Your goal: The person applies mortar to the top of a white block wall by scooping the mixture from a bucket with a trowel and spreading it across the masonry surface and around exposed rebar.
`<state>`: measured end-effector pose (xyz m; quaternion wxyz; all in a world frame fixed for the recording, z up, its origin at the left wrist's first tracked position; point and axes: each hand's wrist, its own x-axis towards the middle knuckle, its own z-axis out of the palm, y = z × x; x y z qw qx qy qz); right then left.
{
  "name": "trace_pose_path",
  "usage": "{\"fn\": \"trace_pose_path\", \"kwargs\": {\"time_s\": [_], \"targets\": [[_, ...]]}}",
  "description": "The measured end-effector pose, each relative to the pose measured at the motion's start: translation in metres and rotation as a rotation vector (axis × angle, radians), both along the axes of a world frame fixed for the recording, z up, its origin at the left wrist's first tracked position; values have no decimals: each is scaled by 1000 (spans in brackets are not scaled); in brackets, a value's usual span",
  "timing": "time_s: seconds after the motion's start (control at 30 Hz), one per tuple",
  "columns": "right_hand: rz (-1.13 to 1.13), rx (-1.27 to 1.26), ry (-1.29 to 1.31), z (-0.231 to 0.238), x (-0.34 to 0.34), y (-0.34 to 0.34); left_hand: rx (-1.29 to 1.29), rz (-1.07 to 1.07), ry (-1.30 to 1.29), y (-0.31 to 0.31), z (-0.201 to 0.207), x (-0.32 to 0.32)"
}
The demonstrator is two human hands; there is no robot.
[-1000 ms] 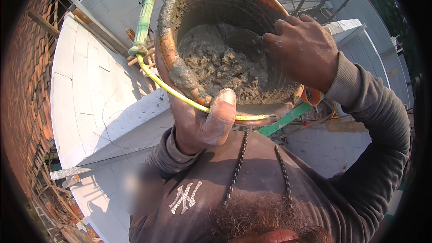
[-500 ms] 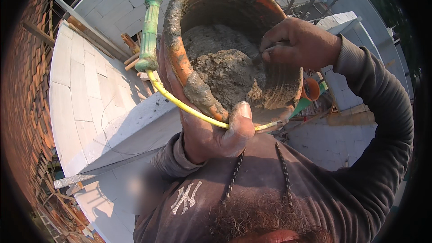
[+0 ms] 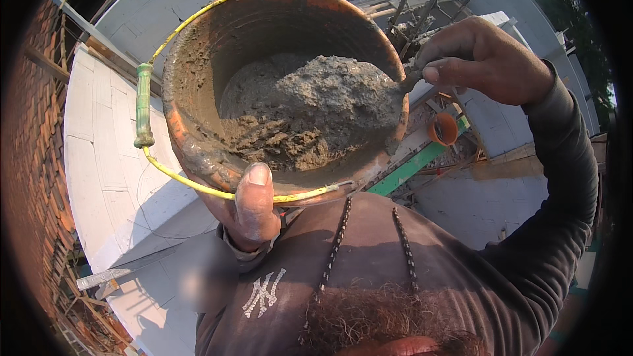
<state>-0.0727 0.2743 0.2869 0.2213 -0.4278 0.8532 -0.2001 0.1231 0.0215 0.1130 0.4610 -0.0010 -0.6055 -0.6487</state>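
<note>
An orange bucket (image 3: 184,133), tilted so its mouth faces me, holds wet grey mortar (image 3: 277,142). My left hand (image 3: 254,207) grips its near rim, thumb over the edge and the other fingers hidden beneath. Along the left side hangs the yellow wire handle (image 3: 173,175) with a green grip (image 3: 144,105). My right hand (image 3: 484,59) is closed at the right rim around a trowel (image 3: 412,81); only its mortar-caked neck shows plainly. A heaped grey lump of mortar (image 3: 339,82) covers the blade, inside the bucket's mouth.
Pale block walls (image 3: 99,158) stand at the left and behind the bucket. Below at the right are a second orange bucket (image 3: 442,129) and a green board (image 3: 409,170). Poles (image 3: 428,6) lean at the back; roof tiles (image 3: 33,158) lie far left.
The bucket has shifted left and its mouth shows wider. My right hand has moved right and out past the rim, and the trowel's mortar load has risen into view.
</note>
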Motion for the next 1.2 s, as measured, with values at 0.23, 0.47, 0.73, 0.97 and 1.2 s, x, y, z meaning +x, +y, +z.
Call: {"fn": "trace_pose_path", "kwargs": {"time_s": [0.23, 0.47, 0.73, 0.97, 1.2], "targets": [[-523, 68, -28, 33, -3, 108, -517, 504, -72, -71, -99, 45], [-656, 228, -25, 26, -52, 143, -903, 831, -49, -62, -73, 28], [-481, 653, 168, -5, -119, 50, -922, 863, 15, -65, -72, 22], [-465, 436, 183, 0, -94, 101, -879, 841, -32, -60, -69, 23], [-769, 79, 89, 25, 7, 155, -663, 435, -16, -64, -59, 9]]}}
